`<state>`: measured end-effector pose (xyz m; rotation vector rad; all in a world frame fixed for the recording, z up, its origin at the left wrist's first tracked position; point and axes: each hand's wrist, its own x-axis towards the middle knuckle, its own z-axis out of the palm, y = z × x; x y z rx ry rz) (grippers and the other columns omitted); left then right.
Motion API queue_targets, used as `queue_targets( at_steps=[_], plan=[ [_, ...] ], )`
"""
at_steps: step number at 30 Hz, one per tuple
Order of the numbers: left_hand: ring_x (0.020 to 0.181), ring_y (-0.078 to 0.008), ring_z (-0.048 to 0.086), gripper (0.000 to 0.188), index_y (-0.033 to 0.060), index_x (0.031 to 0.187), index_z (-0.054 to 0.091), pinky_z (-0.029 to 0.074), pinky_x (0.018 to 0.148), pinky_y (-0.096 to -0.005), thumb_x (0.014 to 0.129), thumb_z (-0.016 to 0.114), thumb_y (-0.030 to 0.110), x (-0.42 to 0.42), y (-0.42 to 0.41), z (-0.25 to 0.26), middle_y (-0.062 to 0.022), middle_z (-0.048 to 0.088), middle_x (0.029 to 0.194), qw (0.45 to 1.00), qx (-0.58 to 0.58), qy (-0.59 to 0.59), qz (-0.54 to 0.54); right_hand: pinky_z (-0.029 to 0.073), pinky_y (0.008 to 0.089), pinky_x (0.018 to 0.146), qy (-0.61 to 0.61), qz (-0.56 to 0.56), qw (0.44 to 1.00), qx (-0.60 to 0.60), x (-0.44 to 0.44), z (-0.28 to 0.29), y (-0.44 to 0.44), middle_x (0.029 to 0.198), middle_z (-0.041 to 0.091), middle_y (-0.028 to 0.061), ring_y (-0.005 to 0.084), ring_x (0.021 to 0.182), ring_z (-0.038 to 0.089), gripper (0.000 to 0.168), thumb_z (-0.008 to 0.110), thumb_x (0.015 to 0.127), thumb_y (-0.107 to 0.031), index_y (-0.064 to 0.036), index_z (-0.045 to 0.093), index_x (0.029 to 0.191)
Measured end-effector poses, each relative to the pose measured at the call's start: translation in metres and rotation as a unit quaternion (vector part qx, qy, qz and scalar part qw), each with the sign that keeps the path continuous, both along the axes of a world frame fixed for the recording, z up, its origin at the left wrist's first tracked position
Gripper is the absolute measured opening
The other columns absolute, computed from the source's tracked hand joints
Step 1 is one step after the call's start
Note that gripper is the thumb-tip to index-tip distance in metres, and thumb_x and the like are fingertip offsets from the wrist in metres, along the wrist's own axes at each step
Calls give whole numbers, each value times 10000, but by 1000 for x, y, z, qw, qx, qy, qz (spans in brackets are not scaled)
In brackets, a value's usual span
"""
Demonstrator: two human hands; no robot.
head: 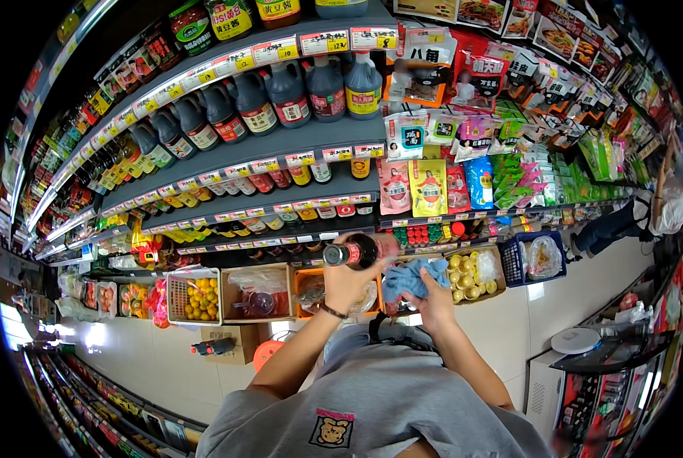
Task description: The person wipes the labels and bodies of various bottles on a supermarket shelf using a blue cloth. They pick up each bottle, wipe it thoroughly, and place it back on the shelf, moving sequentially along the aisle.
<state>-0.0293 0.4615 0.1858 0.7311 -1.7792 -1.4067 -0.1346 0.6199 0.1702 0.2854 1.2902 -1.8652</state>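
My left hand [344, 289] is closed around a dark glass bottle [364, 253] with a reddish label, held tilted so its cap end points left. A crumpled blue cloth [415, 279] is gripped in my right hand [435, 303], just right of the bottle's label end. Both hands are above the row of bins at the foot of the shelf, in front of my body. The label end of the bottle is blurred, and my left fingers are partly hidden behind it.
Shelves [250, 166] of large sauce jugs [287, 94] face me, with seasoning packets [429, 186] to their right. Low down stand a basket of orange fruit [202, 297], a box of yellow-green items [470, 275] and a blue crate [533, 260]. Another person [622, 220] is at far right.
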Motion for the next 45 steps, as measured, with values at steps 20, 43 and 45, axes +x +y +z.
queue_targets(
  at_steps=[20,43,45],
  plan=[
    [1021,-349,564,549,-4,1146,549,476,907,-399,673,808,100,-126,-203,-174,-160,500,1127,973,-154,-73,154,572,309,616,-26,-132,978,160,18,15,55,1089,652,72,189,908,664,323,605,921,-235,-82,560,1201],
    [1278,-326,467,684,143,1353,489,357,1081,-445,828,598,567,-182,-283,-201,-108,499,1406,877,-307,-355,106,555,326,623,-21,-146,977,155,7,27,43,1067,658,63,198,880,666,343,620,911,-263,-78,564,1195],
    [1295,-323,446,692,144,1367,470,339,1090,-452,837,577,575,-184,-287,-203,-105,477,1424,867,-337,-350,110,554,325,630,-21,-148,976,159,6,28,43,1069,659,63,198,888,664,342,619,912,-260,-79,564,1197]
  ],
)
